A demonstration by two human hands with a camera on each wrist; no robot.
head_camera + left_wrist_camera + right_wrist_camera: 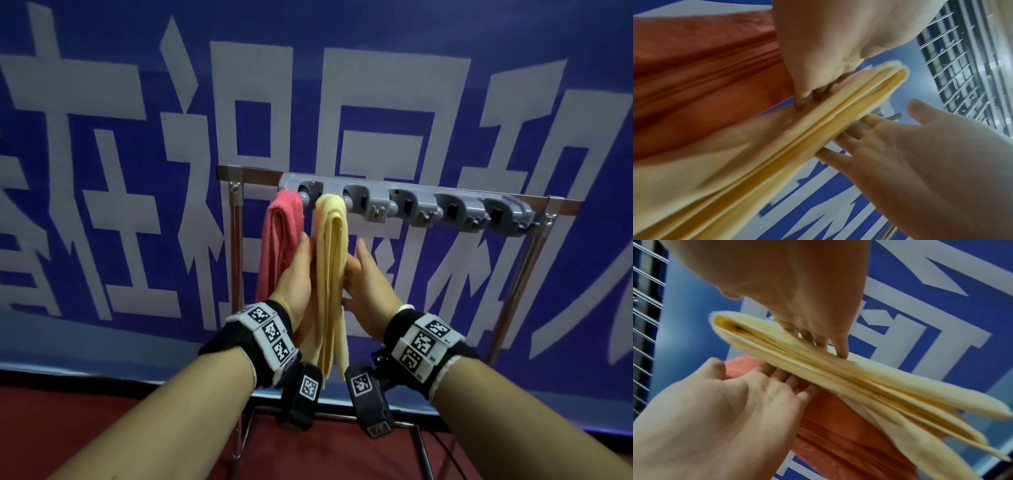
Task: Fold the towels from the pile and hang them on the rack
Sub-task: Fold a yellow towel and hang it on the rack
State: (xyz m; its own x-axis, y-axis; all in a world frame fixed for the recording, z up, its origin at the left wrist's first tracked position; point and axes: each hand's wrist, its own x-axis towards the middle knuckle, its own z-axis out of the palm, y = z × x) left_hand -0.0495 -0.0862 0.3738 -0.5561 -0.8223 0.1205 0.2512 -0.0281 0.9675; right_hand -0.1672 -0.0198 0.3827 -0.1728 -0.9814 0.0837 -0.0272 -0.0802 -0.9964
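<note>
Blue banner [342, 27] behind; pink towel [279, 236] beside yellow towel [330, 246].

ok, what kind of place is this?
Probably a staged recording booth, not a home: a big blue banner as backdrop, a freestanding metal rack on red floor, marker-tagged wristbands.

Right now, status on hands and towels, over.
Left hand and right hand flat, pressing yellow towel from both sides. Yellow towel hangs on rack beside pink towel. Pink towel close behind left hand.

yellow towel [330, 267] on rack [428, 193], pink towel [279, 236] beside
</note>
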